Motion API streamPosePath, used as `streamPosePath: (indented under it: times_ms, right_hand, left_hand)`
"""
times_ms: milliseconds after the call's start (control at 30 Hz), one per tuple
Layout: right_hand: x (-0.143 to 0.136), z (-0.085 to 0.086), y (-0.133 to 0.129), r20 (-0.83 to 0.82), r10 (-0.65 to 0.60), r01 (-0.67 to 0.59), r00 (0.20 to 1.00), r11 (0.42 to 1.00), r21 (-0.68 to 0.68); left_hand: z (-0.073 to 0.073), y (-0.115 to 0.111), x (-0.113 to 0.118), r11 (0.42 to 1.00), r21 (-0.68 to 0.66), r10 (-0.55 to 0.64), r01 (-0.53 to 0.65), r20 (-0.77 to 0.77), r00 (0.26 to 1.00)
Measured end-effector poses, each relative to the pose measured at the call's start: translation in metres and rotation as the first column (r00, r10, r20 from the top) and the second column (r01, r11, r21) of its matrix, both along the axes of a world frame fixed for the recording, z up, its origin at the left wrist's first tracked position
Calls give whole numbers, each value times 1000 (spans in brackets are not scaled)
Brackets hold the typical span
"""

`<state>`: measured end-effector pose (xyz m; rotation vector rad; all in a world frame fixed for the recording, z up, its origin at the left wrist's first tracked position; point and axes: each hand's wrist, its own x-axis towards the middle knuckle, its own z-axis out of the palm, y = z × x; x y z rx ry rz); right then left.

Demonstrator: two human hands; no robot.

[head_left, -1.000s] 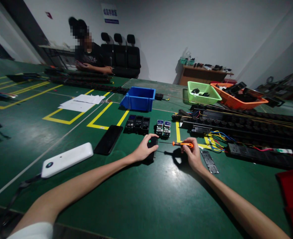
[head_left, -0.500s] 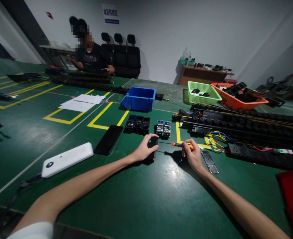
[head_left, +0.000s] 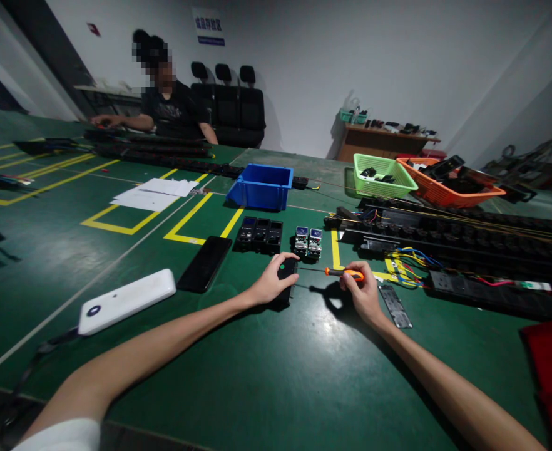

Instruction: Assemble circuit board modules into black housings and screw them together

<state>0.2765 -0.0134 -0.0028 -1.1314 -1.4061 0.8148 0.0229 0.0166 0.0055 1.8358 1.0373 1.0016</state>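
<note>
Fingers and thumb of my left hand (head_left: 275,281) grip a small black housing (head_left: 286,269) with a green dot, on the green table. My right hand (head_left: 361,292) holds a screwdriver (head_left: 336,273) with an orange and black handle, its thin shaft level and pointing left. The tip reaches the housing's right side; the exact contact point is too small to make out. Behind the housing lie two small circuit boards with displays (head_left: 308,243). Left of them sit several black modules (head_left: 259,234) in a row. A flat dark cover plate (head_left: 395,306) rests beside my right wrist.
A black phone (head_left: 204,264) and a white power bank (head_left: 126,302) lie on the left. Farther back stand a blue bin (head_left: 263,186), a green basket (head_left: 383,175) and an orange basket (head_left: 449,181). Long black strips with wires (head_left: 468,244) extend along the right. A person (head_left: 173,106) sits opposite.
My left hand and the housing have stayed put. The fingers of my right hand have shifted slightly on the screwdriver handle. The person opposite has stretched one arm out to the left.
</note>
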Motion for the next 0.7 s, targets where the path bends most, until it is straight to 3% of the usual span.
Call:
streamPosePath:
  times_ms: [400, 700]
  right_hand:
    - [-3, 4, -1, 1, -6, 6, 1000, 1000, 0]
    - [-3, 2, 0, -10, -28, 28, 1000, 996, -85]
  left_hand:
    - [1, 0, 0, 1000, -1, 7, -7, -3, 1000]
    - [0, 0, -1, 1000, 9, 0, 0, -12, 1000]
